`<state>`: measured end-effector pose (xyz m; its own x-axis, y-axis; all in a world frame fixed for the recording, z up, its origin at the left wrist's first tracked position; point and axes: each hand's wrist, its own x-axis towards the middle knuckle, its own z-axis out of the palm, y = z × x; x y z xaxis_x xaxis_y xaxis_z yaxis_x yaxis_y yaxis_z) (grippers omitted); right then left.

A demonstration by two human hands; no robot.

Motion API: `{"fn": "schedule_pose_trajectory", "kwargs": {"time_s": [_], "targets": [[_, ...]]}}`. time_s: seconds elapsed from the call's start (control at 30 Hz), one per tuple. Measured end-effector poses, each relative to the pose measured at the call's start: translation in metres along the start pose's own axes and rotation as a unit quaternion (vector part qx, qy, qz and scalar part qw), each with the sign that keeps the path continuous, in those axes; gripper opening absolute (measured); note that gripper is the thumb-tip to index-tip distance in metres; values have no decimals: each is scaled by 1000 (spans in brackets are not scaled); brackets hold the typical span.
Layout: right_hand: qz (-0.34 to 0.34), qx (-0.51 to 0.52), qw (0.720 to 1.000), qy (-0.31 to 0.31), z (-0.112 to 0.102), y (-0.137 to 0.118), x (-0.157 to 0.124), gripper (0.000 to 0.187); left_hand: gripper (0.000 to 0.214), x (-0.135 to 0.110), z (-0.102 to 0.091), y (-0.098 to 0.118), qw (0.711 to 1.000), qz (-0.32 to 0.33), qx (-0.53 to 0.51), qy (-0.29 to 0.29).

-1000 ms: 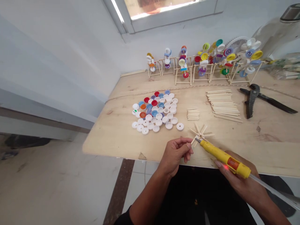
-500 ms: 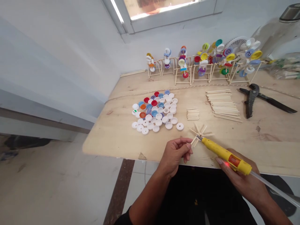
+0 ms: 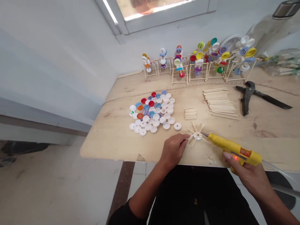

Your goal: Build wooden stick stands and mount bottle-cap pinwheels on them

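Observation:
My right hand (image 3: 252, 175) is wrapped round the handle of a yellow hot glue gun (image 3: 231, 147), whose nozzle points left. Just left of the nozzle tip lies a white bottle cap (image 3: 197, 136) with several short wooden sticks (image 3: 194, 127) spread out from it like spokes. The fingers of my left hand (image 3: 174, 149) pinch the outer end of one left-hand spoke. A clear glue stick (image 3: 276, 168) runs out of the back of the gun. Nearby on the left lies a loose white cap with a hole (image 3: 177, 126).
Many white and coloured bottle caps (image 3: 152, 114) spread over the wooden table (image 3: 112, 134). Short sticks (image 3: 190, 113), longer sticks (image 3: 219, 101) and black-handled cutters (image 3: 249, 95) lie to the right. Stick frames with cap wheels (image 3: 180, 67) line the wall; a string (image 3: 131, 94) crosses the table.
The glue gun has moved right and its nozzle has come away from the centre of the spokes. My left hand has turned slightly, still at the spoke. The view has shifted a little.

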<state>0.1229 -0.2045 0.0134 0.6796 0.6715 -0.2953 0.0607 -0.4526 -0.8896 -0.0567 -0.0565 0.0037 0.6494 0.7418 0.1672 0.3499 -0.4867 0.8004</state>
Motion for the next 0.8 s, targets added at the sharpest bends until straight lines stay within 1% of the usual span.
{"fn": "schedule_pose_trajectory", "kwargs": {"time_s": [0.07,0.17,0.3,0.53,0.8], "targets": [[8,10,1000,-9,-1,2,1,40,24,1,2,-5,997,54,63,2],[11,21,1000,-6,0,2,2,40,25,3,5,-10,983,115,143,10],[-9,23,1000,-9,1,-1,1,39,26,4,7,-15,962,173,209,14],[-32,10,999,-4,1,-3,2,36,22,7,8,-19,946,218,238,13],[-30,7,999,-9,1,-5,2,37,20,9,9,-19,940,222,261,6]]}}
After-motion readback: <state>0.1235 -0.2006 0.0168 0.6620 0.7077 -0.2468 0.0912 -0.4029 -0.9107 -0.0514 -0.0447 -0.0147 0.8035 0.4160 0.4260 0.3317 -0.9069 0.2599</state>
